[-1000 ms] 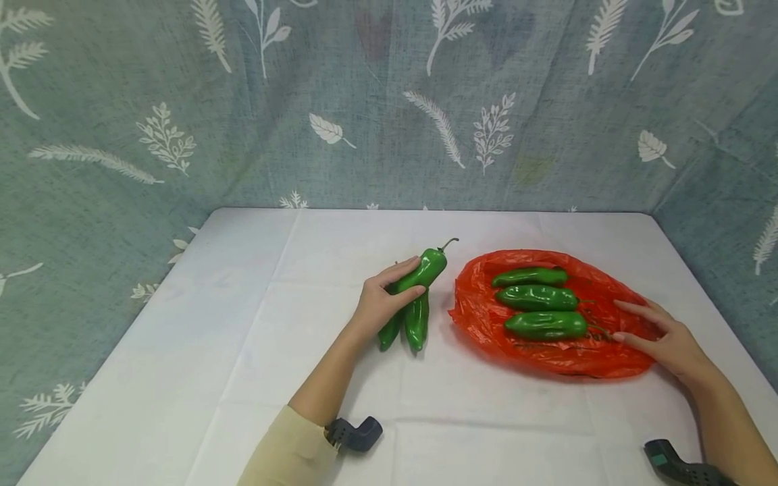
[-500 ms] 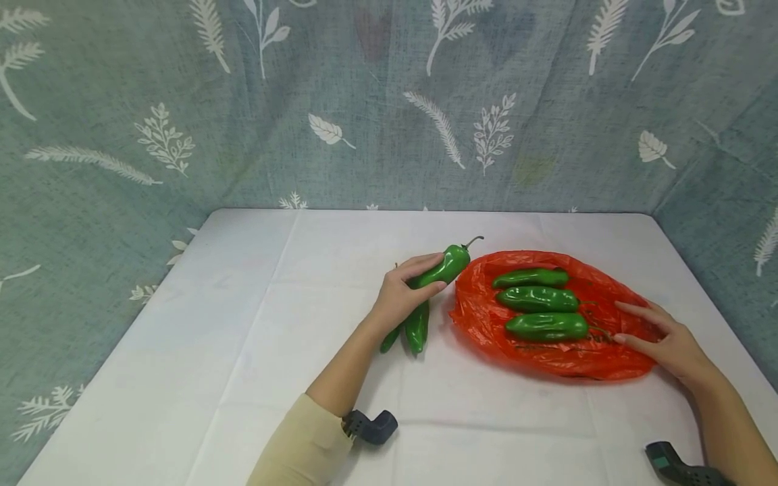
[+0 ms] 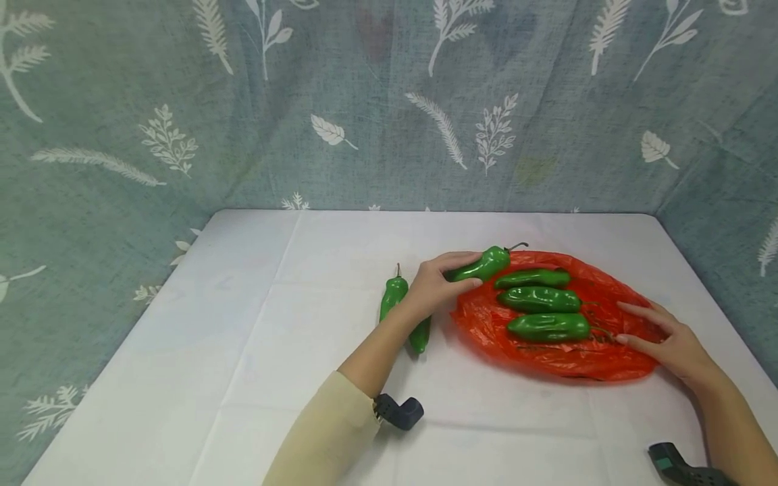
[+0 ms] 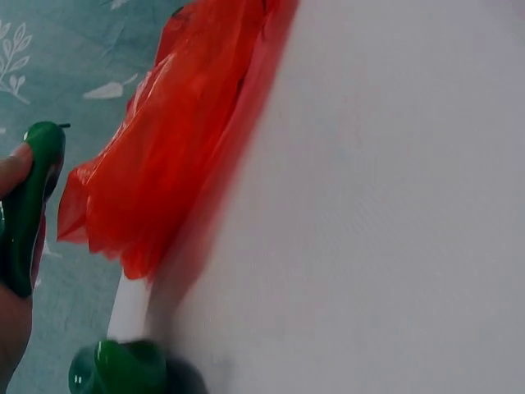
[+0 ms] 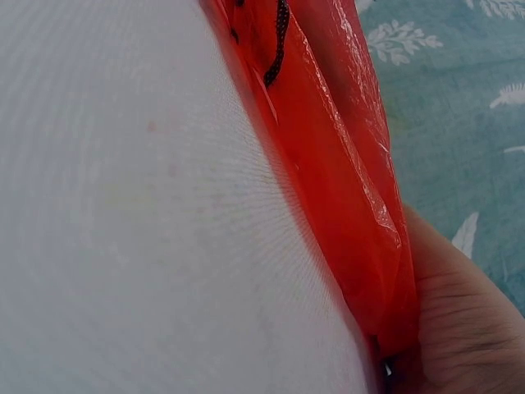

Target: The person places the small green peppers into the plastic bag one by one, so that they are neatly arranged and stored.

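My left hand (image 3: 439,287) grips a green chili pepper (image 3: 486,264) with its curved stem pointing right, over the left rim of a red plastic bag (image 3: 583,365). The left wrist view shows thumb and fingers around that pepper (image 4: 34,189). Three more green peppers lie side by side on the opened bag, the nearest pepper (image 3: 549,327) pointing its stem right. At the bag's right side rests my right hand (image 3: 677,345), thumb and forefinger spread and fairly straight on the plastic. Its other fingers are hidden; the right wrist view shows the hand (image 5: 467,316) against the bag.
Left of the bag, a green pepper (image 3: 394,295) lies on the white-covered table (image 3: 292,351), with another pepper (image 3: 420,336) partly behind my left forearm. A leaf-patterned cloth (image 3: 365,155) hangs along the back and sides. Each wrist carries a dark camera mount (image 3: 401,412).
My left hand has carried the pepper rightward from the loose peppers to the bag's left rim, uncovering more of the peppers left on the table. My right hand stays in place.
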Action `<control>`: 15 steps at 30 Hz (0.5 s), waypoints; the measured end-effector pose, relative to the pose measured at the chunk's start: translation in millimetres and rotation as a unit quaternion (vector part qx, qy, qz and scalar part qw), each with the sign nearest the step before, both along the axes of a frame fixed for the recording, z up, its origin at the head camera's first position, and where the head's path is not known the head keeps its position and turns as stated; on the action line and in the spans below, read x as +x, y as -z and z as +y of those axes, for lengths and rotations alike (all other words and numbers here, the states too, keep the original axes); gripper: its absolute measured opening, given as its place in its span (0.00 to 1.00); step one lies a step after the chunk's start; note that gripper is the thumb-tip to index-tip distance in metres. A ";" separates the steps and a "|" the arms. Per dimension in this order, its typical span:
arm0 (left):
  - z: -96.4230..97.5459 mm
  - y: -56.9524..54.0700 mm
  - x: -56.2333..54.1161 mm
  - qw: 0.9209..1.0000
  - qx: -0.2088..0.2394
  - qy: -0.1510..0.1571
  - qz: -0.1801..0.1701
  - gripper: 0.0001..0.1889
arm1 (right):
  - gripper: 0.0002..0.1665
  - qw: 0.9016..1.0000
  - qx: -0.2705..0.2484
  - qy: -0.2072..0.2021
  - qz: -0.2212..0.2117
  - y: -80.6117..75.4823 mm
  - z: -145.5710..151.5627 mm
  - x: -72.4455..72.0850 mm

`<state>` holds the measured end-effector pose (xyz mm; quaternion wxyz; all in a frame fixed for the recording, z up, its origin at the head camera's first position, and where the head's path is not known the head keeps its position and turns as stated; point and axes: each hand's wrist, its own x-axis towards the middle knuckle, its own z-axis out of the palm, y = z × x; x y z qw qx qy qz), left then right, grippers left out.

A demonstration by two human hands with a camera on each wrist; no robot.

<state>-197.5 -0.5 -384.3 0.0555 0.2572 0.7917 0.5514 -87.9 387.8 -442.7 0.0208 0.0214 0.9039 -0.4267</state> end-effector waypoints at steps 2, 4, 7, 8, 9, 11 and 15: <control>9.3 -0.5 -2.0 1.000 -0.006 0.004 0.005 0.25 | 0.40 1.000 0.000 0.000 0.001 0.2 0.9 -0.2; 17.6 -2.2 -2.7 1.000 -0.004 0.010 0.005 0.25 | 0.40 1.000 0.008 0.002 -0.002 0.3 0.8 0.0; 28.4 -5.2 -3.9 1.000 0.006 0.023 0.006 0.25 | 0.40 1.000 0.011 0.001 -0.003 0.4 0.5 -0.1; 31.7 -6.4 -4.4 1.000 0.008 0.026 0.006 0.25 | 0.40 1.000 0.012 0.001 -0.003 0.0 0.3 -0.1; 34.7 -7.5 -5.2 1.000 0.004 0.029 0.008 0.25 | 0.40 1.000 0.017 0.002 -0.006 -0.3 0.1 0.0; 40.2 -9.2 -7.2 0.999 -0.009 0.035 0.017 0.25 | 0.40 1.000 0.006 0.000 -0.001 0.0 0.2 -0.3; 49.4 -11.6 -11.3 0.997 -0.035 0.051 0.037 0.25 | 0.40 1.000 0.008 0.002 -0.004 0.5 0.1 -1.0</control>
